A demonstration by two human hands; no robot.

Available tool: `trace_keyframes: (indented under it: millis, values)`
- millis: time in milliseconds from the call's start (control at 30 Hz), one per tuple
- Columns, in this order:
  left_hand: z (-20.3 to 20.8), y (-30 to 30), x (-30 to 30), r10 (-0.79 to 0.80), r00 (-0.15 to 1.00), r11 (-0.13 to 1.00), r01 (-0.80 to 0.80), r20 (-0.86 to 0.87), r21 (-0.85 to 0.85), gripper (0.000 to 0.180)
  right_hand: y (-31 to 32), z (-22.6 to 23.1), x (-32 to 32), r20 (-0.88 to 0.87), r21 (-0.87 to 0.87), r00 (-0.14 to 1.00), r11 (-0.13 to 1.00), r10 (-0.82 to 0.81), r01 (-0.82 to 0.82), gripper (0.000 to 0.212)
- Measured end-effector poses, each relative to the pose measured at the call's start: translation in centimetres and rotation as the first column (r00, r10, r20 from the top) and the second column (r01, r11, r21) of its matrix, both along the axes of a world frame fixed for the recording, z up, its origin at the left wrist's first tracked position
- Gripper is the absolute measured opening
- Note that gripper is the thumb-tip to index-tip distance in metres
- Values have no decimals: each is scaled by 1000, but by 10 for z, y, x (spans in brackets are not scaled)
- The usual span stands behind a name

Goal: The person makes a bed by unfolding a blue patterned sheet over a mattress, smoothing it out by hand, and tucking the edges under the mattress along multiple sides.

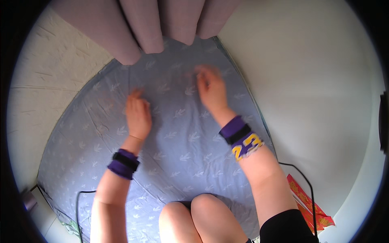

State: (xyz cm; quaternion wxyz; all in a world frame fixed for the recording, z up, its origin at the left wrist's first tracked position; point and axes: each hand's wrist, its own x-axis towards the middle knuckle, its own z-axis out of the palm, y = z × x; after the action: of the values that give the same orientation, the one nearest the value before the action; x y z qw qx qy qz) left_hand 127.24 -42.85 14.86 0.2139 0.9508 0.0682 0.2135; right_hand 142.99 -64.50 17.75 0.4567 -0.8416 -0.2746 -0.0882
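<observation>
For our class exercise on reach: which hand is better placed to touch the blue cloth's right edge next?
Probably the right hand: it's nearer the right edge; the left hand is farther across the cloth.

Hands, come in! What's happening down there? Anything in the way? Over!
Left hand and right hand: over leaf-print sheet, blurred, grip unclear. Sheet: spread out, lightly wrinkled. Mauve curtain: hides part of sheet's far edge, beyond both hands.

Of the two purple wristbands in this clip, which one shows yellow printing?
The right wristband, just behind the right hand: yellow figures show on its purple cloth, while the left wristband shows no yellow in this view.
</observation>
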Motion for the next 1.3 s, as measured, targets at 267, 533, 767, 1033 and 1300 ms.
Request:
trace_keyframes:
  millis: [267, 533, 767, 1033, 1300]
  values:
    - [-32, -34, 0, 115, 993, 991, -114, -15, 72, 6, -29, -17, 125, -174, -270, 964, 951, -200, 149, 32]
    - [-32, -33, -2, 123, 992, 991, -122, -10, 58, 5, 0, -15, 161, -276, -609, 949, 791, -150, -52, 48]
    - [-30, -31, -4, 132, 991, 990, -131, -14, 58, 5, 14, 11, 141, 122, -674, 974, 705, -189, 221, 28]
    - [-34, -33, -2, 121, 993, 991, -120, -13, 57, 5, 55, -10, 88, 178, -460, 938, 868, 298, -188, 43]
    - [-31, -35, -1, 102, 995, 994, -102, -17, 49, 9, 73, -48, 126, 204, -492, 969, 870, 142, -24, 62]
